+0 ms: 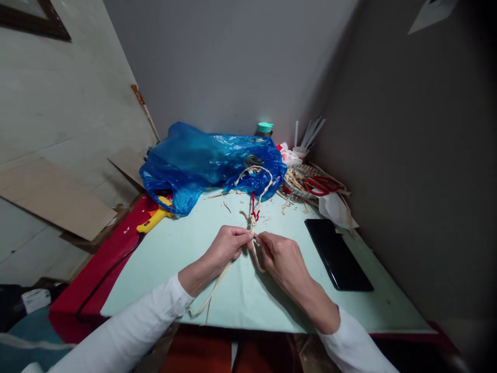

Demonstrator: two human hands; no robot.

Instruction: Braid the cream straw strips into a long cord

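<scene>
My left hand and my right hand meet over the middle of the table, both pinching a cream-coloured braided cord. One loose strand hangs from under the left hand to the table's front edge, and another loops down beside the right fingers. Beyond my fingers the cord runs away from me and arcs up towards the blue bag. A red cord is fastened near its knotted part. The exact point where the fingertips grip is partly hidden.
A blue plastic bag lies across the back. A yellow glue gun with a black cable sits left. At right are a black phone, a woven basket of fibre scraps, red-handled scissors and a green-capped bottle behind.
</scene>
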